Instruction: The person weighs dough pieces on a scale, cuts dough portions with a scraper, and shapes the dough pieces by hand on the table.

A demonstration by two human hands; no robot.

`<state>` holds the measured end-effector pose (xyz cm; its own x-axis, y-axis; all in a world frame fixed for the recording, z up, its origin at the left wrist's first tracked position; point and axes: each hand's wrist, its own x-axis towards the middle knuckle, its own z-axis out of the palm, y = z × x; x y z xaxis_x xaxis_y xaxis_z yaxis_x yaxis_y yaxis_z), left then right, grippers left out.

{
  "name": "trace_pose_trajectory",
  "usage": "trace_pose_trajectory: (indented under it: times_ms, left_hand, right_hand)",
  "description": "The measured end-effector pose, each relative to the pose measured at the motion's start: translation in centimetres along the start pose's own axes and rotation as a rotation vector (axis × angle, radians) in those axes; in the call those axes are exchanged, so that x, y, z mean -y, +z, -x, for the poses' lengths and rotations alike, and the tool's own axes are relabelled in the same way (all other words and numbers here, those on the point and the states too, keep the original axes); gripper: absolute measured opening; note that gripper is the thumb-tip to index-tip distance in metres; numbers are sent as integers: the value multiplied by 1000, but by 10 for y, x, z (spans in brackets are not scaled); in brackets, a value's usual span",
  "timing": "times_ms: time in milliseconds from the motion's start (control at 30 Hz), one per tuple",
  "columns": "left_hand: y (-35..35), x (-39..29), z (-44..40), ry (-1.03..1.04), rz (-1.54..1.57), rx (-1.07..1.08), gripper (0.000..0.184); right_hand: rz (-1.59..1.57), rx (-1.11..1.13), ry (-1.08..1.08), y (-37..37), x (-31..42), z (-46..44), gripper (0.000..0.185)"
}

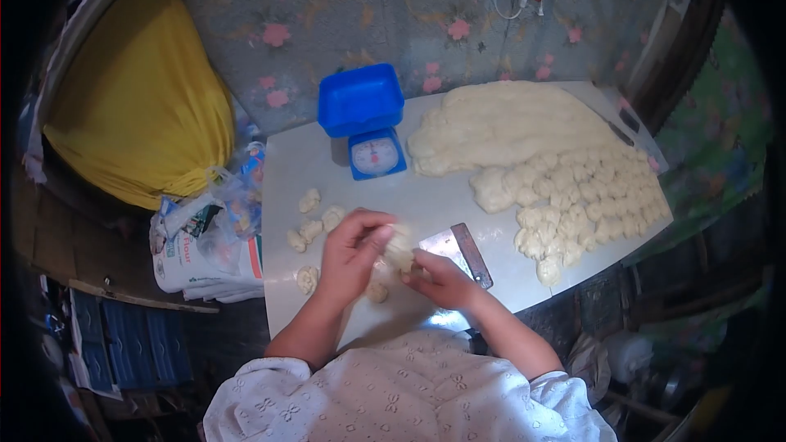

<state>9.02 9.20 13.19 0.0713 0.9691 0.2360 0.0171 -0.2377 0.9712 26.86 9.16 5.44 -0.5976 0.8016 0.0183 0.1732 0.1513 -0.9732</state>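
Note:
Between my two hands is a piece of pale dough (399, 249), slightly blurred and raised over the table. My left hand (354, 247) is closed on its left side, thumb on top. The fingers of my right hand (442, 280) pinch its lower right end. Just right of that hand lies a dough scraper (472, 255) with a shiny blade and a brown handle. Several small dough pieces (307, 280) rest on the table near my left hand, and one more dough piece (377, 291) sits below the hands.
A blue kitchen scale (375, 155) with a blue tray (360, 100) stands at the table's back. Right of it spread a large dough slab (508, 123) and rows of dough lumps (589, 200). A knife (620, 133) lies at the right edge. Flour bags (205, 258) sit left of the table (286, 188).

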Motion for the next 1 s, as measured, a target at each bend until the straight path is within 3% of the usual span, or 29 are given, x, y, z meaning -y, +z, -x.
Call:
trace_pose_trajectory:
  times_ms: [67,133,267,333,367,433,467,533,567,633,667,733,800,867,900,967,1000]
  left_hand:
    - [-17,3,2,19,22,-74,12]
    - [-35,5,6,85,96,-359,11]
    - [-51,-1,15,85,347,-384,11]
    - [-46,4,22,29,324,-222,11]
    - [-43,10,26,-2,361,-126,14]
    - [-29,19,32,14,302,20,18]
    - [-20,24,34,50,202,103,22]
    - [-10,26,38,40,-282,229,38]
    - [-6,27,39,40,-278,227,38]
    - [-1,29,38,75,-721,112,62]
    - [-4,34,39,78,-719,111,62]
    - [-17,44,41,213,-511,112,83]
    - [-25,45,46,204,-572,66,80]
    - [-37,47,51,196,-634,17,77]
    - [-44,51,57,119,-679,7,72]
    - [-54,56,69,6,-777,-27,60]
    - [-59,61,78,5,-775,-32,60]
  right_hand:
    - [10,-14,20,4,-8,-3,31]
    - [137,154,196,2,-19,-2,37]
    - [358,9,14,10,-20,3,47]
    - [284,-21,-202,6,-3,-2,60]
    - [288,-23,-201,9,3,-4,60]
    - [-430,32,-59,15,11,-10,65]
    - [-428,31,-57,15,12,-12,65]
    - [-1303,132,193,15,14,-17,67]
    - [-1198,45,166,19,15,-19,64]
    - [-1180,47,162,20,11,-21,62]
    - [-1167,48,157,19,11,-22,60]
    - [-1206,-58,183,11,21,-21,58]
    - [-1240,-165,213,-2,24,-26,58]
    - [-1306,-357,-66,-20,22,-39,60]
    - [-1301,-356,-66,-29,26,-46,60]
    - [-927,-501,-41,-49,41,-61,61]
    - [-924,-498,-39,-59,49,-70,61]
